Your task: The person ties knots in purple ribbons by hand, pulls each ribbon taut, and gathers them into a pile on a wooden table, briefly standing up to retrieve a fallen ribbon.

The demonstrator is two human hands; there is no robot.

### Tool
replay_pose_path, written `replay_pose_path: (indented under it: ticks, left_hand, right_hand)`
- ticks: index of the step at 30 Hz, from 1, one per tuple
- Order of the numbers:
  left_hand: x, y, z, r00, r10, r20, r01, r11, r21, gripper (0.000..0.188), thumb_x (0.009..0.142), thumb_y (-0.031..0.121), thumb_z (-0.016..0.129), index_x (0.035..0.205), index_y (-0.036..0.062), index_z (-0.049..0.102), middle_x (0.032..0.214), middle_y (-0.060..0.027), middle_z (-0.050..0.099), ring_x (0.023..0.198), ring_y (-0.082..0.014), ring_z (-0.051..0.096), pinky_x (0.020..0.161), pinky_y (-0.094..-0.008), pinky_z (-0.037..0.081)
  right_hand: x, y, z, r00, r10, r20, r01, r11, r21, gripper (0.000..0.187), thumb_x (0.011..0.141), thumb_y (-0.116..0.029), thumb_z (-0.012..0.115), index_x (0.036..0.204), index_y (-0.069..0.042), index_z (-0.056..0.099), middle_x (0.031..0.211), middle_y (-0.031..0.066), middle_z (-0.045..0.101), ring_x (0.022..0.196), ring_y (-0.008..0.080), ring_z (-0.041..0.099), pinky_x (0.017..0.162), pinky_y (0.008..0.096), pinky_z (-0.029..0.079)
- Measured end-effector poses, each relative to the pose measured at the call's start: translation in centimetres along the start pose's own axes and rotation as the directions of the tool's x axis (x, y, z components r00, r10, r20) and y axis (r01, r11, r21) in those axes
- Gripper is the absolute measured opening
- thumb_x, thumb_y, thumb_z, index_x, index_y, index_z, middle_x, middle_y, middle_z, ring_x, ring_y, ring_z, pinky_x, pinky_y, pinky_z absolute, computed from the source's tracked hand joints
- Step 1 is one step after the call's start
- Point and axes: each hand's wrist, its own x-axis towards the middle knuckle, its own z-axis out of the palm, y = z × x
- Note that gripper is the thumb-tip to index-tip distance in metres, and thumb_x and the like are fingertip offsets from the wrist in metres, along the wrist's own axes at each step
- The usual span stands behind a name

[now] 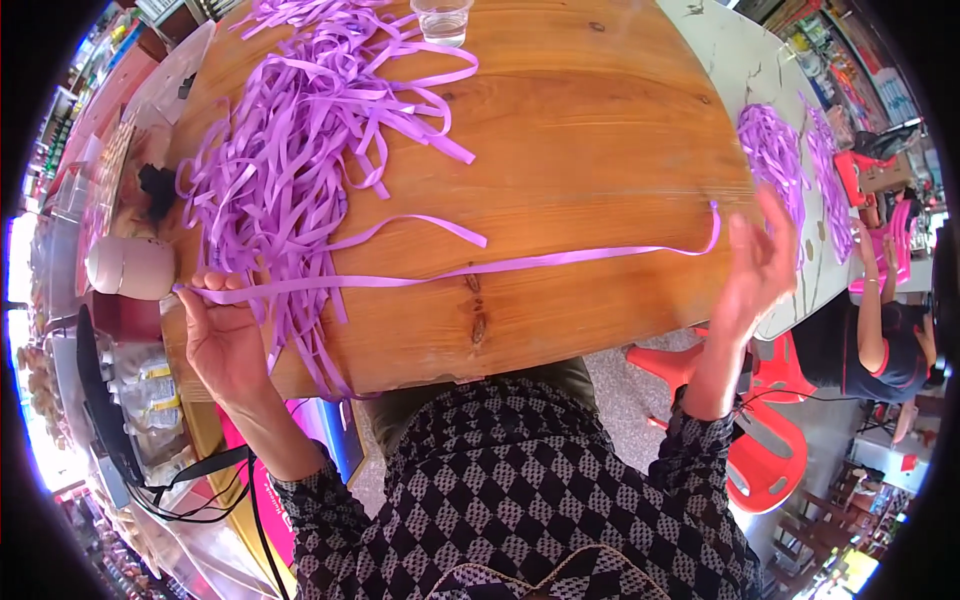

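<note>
Nothing cleanly legible. White lettering on the pink package [262,490] at lower left (runs sideways, too small to make out safely). Yellow labels on the clear packs [155,387] at left: print unreadable. Shelf goods [890,92] at upper right: too blurred for text.
</note>
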Motion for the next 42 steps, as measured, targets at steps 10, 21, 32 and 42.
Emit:
replay_pose_path:
  ticks: [10,21,32,42]
  left_hand:
    - [-2.8,-7.1,7.7,0.998,-0.004,0.069,-0.009,0.984,0.180,0.013,0.088,0.016,0.050,0.094,0.0045,0.048,0.078,-0.0035,0.041,0.069,-0.0182,0.041,0.065,-0.0352,0.037]
    - [-5.6,-7.7,9.8,0.949,-0.187,0.254,0.216,0.972,-0.091,0.024,0.083,0.006,0.055,0.073,0.0105,0.034,0.069,0.0016,0.034,0.055,-0.0103,0.034,0.048,-0.0252,0.026]
    - [-5.5,-8.2,11.1,0.986,-0.115,0.117,0.149,0.928,-0.342,0.024,0.084,0.012,0.056,0.073,0.0100,0.035,0.071,-0.0013,0.039,0.052,-0.0132,0.040,0.042,-0.0296,0.035]
    - [-5.5,-9.9,10.1,0.974,-0.197,0.108,0.220,0.931,-0.292,0.014,0.088,0.017,0.051,0.085,0.0082,0.040,0.073,0.0005,0.035,0.059,-0.0118,0.035,0.052,-0.0276,0.030]
  right_hand:
    - [-9.6,-16.2,5.2,-0.032,-0.351,0.936,-0.993,-0.099,-0.071,0.036,0.086,-0.027,0.054,0.109,0.001,0.053,0.093,0.0033,0.059,0.086,0.0128,0.055,0.080,0.0283,0.043]
    - [-10.7,-17.1,5.1,0.115,-0.417,0.902,-0.798,-0.579,-0.166,0.038,0.085,-0.025,0.055,0.116,-0.006,0.046,0.107,0.0059,0.055,0.094,0.0143,0.051,0.080,0.0300,0.038]
    - [-11.1,-17.4,3.5,0.158,-0.477,0.865,-0.834,-0.534,-0.142,0.043,0.081,-0.018,0.060,0.118,-0.001,0.046,0.112,0.0033,0.053,0.103,0.0127,0.048,0.087,0.0287,0.037]
    - [-11.0,-14.3,2.6,0.282,-0.389,0.877,-0.831,-0.556,0.020,0.022,0.080,-0.010,0.060,0.100,0.000,0.060,0.121,0.0109,0.049,0.105,0.0182,0.049,0.090,0.0291,0.037]
